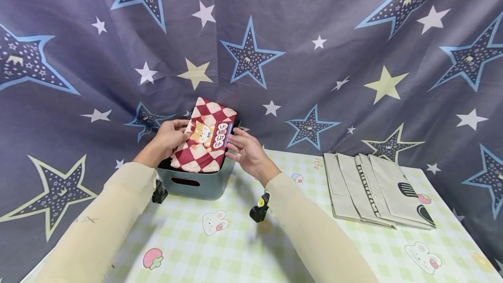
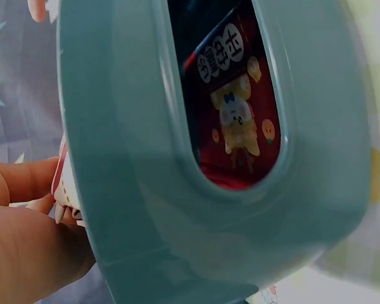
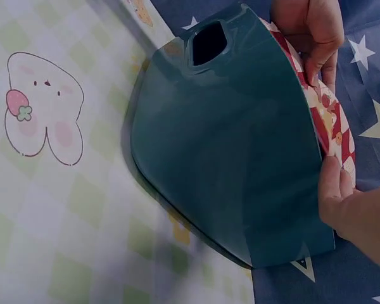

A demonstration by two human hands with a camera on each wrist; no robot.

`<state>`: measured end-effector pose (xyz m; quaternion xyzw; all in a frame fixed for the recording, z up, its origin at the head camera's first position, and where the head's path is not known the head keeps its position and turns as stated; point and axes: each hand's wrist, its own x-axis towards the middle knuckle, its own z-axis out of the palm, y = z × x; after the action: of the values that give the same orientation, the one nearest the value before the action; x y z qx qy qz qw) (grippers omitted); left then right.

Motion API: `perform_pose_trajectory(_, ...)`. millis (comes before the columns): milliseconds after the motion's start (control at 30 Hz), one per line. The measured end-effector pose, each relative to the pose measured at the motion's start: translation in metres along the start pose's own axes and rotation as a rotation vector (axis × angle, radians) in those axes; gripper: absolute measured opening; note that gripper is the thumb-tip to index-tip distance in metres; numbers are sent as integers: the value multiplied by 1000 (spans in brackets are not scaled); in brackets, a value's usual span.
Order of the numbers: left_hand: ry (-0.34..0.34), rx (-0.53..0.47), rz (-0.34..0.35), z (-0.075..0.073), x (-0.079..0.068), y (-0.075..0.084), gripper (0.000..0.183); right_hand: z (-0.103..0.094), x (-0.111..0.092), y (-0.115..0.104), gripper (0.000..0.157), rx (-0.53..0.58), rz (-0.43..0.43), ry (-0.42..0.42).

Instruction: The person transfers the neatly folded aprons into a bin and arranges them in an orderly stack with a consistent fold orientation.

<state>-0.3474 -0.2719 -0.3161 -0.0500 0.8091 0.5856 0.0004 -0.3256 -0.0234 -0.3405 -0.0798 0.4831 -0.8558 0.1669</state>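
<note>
Pinching the red checkered packet (image 1: 204, 136) left of centre in the head view, your left hand (image 1: 167, 138) tilts it over the teal bin (image 1: 214, 182); your right hand (image 1: 248, 151) has loosely spread fingers beside it. In the left wrist view, red cartoon print (image 2: 237, 120) shows through the bin's slot, upper centre. In the right wrist view, the packet pokes past the rim, upper right.

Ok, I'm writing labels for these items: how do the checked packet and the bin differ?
The packet is red and cream with a printed cartoon; the bin is plain blue-green. The left hand holds the packet tilted, while the bin stands upright on the table. Both are left of the folded beige pieces in the head view.
</note>
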Motion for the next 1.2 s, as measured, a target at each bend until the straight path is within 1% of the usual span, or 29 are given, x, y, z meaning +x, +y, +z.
perform_pose_trajectory(33,8,38,5,-1,-1,0,58,0,1,1,67,-12,-1,7)
perform_pose_trajectory(67,26,96,17,-1,-2,0,59,-1,1,1,67,-28,-3,14)
perform_pose_trajectory(167,112,325,67,-3,-4,-1,60,-4,2,0,63,-68,-9,49)
perform_pose_trajectory(200,145,387,80,-3,-5,-1,60,-5,3,0,62,-78,-9,64)
perform_pose_trajectory(267,195,456,101,-2,-6,-1,60,-9,1,-2,61,-86,-9,83)
perform_pose_trajectory(300,204,459,103,-1,-6,-1,59,-11,0,-2,62,-85,-6,84)
perform_pose_trajectory(400,202,421,88,1,-6,0,55,-15,-1,-3,64,-86,-1,78)
perform_pose_trajectory(600,155,366,62,5,-9,-1,49,-19,-4,-3,63,-99,8,58)
perform_pose_trajectory(767,135,329,100,12,-12,0,47,-22,-8,-5,63,-139,-8,33)
perform_pose_trajectory(900,112,317,138,20,-16,2,47,-26,-12,-7,59,-203,-28,28)
perform_pose_trajectory(1000,90,315,150,26,-19,4,46,-31,-16,-8,57,-242,-44,36)
perform_pose_trajectory(1200,56,300,178,41,-25,10,44,-42,-23,-13,53,-281,-74,61)
